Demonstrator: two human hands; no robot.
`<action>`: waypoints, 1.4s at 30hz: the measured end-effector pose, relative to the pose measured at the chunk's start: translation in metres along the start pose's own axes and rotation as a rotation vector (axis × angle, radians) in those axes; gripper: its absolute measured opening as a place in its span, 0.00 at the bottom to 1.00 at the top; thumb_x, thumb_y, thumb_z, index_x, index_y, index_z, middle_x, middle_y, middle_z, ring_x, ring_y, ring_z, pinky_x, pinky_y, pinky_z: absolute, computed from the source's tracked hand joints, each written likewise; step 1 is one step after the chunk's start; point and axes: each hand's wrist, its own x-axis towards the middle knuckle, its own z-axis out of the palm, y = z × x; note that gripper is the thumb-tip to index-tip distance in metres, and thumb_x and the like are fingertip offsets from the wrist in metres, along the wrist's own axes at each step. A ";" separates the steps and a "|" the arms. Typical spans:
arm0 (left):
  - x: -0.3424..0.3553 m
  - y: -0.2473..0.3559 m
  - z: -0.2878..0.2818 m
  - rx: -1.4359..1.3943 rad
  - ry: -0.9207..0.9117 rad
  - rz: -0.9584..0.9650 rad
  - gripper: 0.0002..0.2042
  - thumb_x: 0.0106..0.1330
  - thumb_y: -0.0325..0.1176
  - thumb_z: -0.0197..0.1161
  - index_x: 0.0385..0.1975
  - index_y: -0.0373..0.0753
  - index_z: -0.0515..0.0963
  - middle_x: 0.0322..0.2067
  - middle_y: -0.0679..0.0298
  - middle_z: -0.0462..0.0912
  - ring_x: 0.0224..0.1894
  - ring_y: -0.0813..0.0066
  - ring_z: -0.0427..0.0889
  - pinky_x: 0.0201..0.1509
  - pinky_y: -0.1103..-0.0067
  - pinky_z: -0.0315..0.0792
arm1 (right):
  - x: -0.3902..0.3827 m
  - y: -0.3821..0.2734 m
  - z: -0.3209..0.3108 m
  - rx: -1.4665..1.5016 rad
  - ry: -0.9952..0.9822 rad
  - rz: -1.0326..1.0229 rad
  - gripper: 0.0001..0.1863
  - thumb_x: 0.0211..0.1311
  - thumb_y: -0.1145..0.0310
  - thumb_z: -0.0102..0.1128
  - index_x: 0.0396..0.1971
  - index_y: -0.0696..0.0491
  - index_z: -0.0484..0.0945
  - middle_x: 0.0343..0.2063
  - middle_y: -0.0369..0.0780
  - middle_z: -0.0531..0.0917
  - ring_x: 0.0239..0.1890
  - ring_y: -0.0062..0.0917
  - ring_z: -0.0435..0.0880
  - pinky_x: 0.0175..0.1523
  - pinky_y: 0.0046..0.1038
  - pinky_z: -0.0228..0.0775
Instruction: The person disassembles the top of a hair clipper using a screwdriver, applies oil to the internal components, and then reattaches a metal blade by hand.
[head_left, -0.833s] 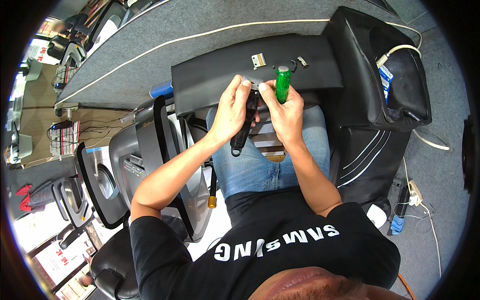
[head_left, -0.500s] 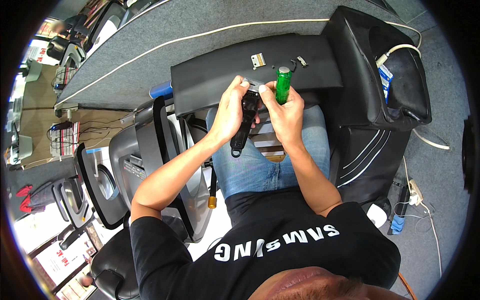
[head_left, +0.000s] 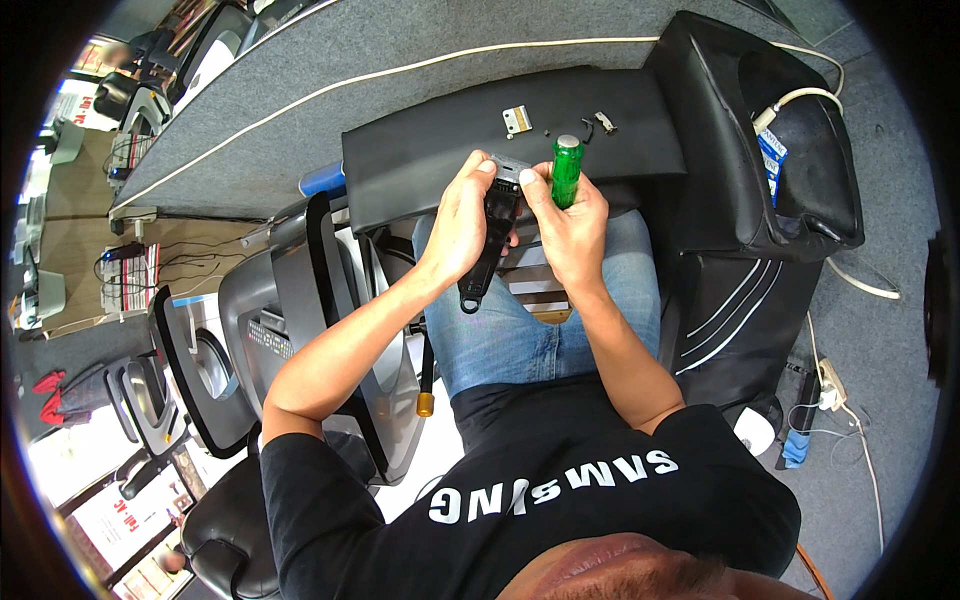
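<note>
Above my lap, my left hand is closed round a black hair clipper, its metal blade end pointing away from me. The thumb of that hand presses one side of the blade. My right hand pinches the blade's other side between thumb and finger. In its curled fingers it also keeps a screwdriver with a green handle, butt end up; the shaft is hidden. Just beyond my hands, on the black padded seat, lie a loose flat blade plate, a small metal part and tiny dark bits.
A black padded chair stands at the right, with a white cable and blue-and-white packets on it. At my left are a grey-and-black chair and a remote control. A power strip lies on the floor at right.
The clipper has tilted slightly in my hands, and more of the top of its blade shows. My arms stay nearly where they were.
</note>
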 end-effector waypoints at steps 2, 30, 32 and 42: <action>0.000 0.000 0.000 0.018 -0.004 0.014 0.20 0.83 0.49 0.37 0.45 0.38 0.69 0.27 0.60 0.80 0.21 0.73 0.81 0.23 0.77 0.77 | 0.001 0.000 -0.002 0.001 -0.005 0.003 0.07 0.73 0.70 0.67 0.38 0.60 0.83 0.29 0.29 0.82 0.31 0.09 0.75 0.37 0.16 0.68; -0.003 0.004 0.000 0.061 -0.017 0.057 0.18 0.83 0.46 0.36 0.45 0.39 0.69 0.28 0.60 0.80 0.23 0.74 0.81 0.24 0.78 0.78 | 0.000 -0.006 0.000 -0.021 -0.030 -0.083 0.07 0.73 0.73 0.65 0.42 0.61 0.80 0.25 0.36 0.84 0.22 0.15 0.80 0.24 0.21 0.74; -0.002 0.003 -0.001 0.051 -0.026 0.051 0.18 0.83 0.46 0.36 0.46 0.39 0.69 0.29 0.60 0.80 0.23 0.74 0.81 0.24 0.78 0.78 | 0.000 -0.008 -0.002 -0.045 -0.040 -0.091 0.07 0.73 0.73 0.65 0.42 0.61 0.80 0.25 0.36 0.85 0.22 0.15 0.81 0.24 0.22 0.74; 0.002 -0.001 -0.005 0.021 -0.055 -0.035 0.16 0.81 0.45 0.39 0.49 0.39 0.65 0.32 0.59 0.81 0.24 0.72 0.83 0.24 0.77 0.79 | 0.005 -0.004 -0.006 -0.034 -0.049 -0.002 0.06 0.74 0.71 0.65 0.40 0.59 0.83 0.26 0.27 0.79 0.27 0.07 0.70 0.31 0.16 0.63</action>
